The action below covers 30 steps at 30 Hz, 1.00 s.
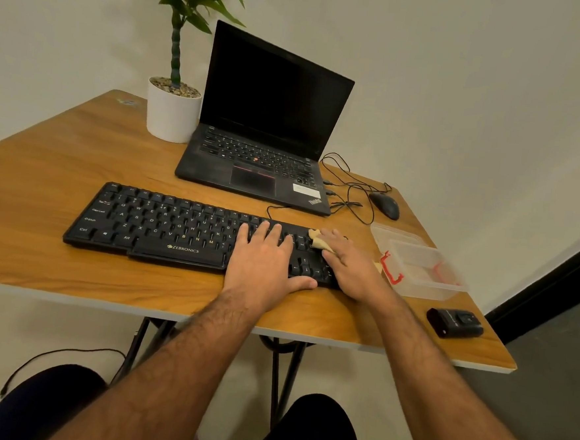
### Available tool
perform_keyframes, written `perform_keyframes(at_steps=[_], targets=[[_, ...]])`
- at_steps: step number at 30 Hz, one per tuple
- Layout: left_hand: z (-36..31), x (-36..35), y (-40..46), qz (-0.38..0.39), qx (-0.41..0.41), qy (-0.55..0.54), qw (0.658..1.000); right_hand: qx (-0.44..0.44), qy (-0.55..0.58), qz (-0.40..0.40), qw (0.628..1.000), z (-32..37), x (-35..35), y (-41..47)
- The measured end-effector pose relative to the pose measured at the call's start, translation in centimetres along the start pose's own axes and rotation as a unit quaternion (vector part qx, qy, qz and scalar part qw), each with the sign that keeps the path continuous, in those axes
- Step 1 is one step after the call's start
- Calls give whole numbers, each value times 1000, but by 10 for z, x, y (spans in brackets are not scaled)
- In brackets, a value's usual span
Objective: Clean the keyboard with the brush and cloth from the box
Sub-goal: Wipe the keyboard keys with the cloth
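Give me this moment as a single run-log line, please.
step: wiping | right hand: presses cloth on keyboard right end | left hand: flat, steadying | box: open

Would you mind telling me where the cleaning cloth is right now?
In the head view, the cloth lies under the right hand on the right end of the keyboard, just left of the clear box.

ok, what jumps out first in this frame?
Both hands on the right end of the black Zebronics keyboard: the left hand flat on the keys, the right hand pressing a tan cloth. Behind it, an open dark-screened ThinkPad laptop; right of it, a clear plastic box.
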<state>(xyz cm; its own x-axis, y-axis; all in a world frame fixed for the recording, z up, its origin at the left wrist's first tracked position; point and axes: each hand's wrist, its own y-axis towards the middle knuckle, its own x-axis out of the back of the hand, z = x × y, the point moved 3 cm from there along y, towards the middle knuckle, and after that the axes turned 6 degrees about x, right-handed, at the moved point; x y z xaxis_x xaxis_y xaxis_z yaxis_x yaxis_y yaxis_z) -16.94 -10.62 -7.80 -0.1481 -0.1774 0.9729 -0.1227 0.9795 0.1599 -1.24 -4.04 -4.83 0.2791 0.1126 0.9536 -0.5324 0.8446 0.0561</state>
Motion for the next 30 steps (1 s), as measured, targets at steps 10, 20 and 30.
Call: perform_keyframes(at_steps=[10, 20, 30], targets=[[0, -1, 1, -1, 3, -1, 1000, 17, -6, 16, 1000, -2, -2, -3], [0, 0, 0, -1, 4, -5, 1000, 35, -2, 10, 999, -2, -3, -19], [0, -1, 0, -2, 4, 4, 1000, 49, 2, 4, 999, 2, -3, -37]])
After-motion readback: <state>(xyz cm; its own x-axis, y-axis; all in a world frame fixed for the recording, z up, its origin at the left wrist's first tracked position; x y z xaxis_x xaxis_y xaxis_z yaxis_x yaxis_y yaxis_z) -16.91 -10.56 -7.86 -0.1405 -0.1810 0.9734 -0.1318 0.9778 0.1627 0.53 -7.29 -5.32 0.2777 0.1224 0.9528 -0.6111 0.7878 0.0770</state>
